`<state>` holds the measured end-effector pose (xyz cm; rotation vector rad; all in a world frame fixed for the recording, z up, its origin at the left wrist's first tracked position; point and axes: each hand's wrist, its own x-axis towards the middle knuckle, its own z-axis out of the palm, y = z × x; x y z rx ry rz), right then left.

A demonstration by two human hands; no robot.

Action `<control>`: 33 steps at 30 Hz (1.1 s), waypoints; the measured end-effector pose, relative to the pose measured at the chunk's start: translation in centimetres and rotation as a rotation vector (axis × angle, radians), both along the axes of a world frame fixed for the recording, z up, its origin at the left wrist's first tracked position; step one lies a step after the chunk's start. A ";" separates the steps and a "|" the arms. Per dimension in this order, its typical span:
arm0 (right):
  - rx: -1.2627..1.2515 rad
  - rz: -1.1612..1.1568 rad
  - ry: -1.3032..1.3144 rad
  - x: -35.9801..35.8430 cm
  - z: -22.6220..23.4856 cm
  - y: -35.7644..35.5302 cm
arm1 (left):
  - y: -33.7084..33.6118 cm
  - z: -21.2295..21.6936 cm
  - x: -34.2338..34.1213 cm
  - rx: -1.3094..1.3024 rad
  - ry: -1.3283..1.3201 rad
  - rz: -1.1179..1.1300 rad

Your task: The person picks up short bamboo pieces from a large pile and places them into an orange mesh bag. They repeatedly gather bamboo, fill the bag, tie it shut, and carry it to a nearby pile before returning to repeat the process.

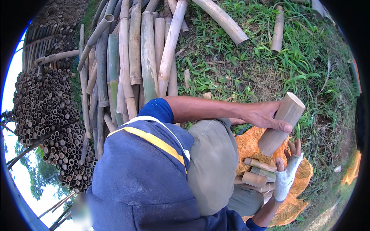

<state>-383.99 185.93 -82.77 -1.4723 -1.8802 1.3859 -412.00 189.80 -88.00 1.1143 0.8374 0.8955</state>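
My bare left hand [266, 116] is closed around a short wooden block [280, 125], thumb across its near side. The block is pale brown with flat sides and a light cut end, and it is tilted over an orange mesh sack [250, 143]. My right hand [287, 172] wears a white fingerless glove. Its fingers and thumb are apart, just below the block and beside the sack; whether it touches the mesh I cannot tell. Several short bamboo pieces [254, 179] lie in the sack's opening, partly hidden by my right hand and leg.
Long bamboo poles [149, 54] lie piled at the upper left. Beyond them is a big stack of cut bamboo tubes [42, 104]. Loose bamboo lengths [277, 30] rest on the grass [239, 69]. My bent knee [214, 165] is beside the sack.
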 end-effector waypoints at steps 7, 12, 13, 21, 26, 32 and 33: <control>-0.514 -0.378 0.310 4.7 -2.3 0.0 | 2.2 -1.4 0.3 0.252 0.142 -0.377; -0.390 -0.117 0.208 2.7 -2.0 -1.9 | 0.3 -3.6 5.8 0.704 0.048 -0.467; -0.253 -0.014 0.053 2.3 -3.2 -2.3 | 1.0 -3.8 6.3 0.612 0.177 -0.614; 0.254 0.015 -0.593 4.5 -6.4 -3.9 | 17.4 -9.7 0.2 0.509 0.994 0.388; 0.580 0.006 -0.693 5.4 -12.7 -1.6 | 30.3 -16.4 -5.9 0.303 1.490 0.462; 0.624 -0.010 -0.732 4.4 -18.4 -0.9 | 30.7 -19.3 -10.0 -0.058 1.290 0.631; 0.635 0.002 -0.708 4.9 -16.4 -0.6 | 30.9 -19.2 -12.1 -0.145 1.046 0.593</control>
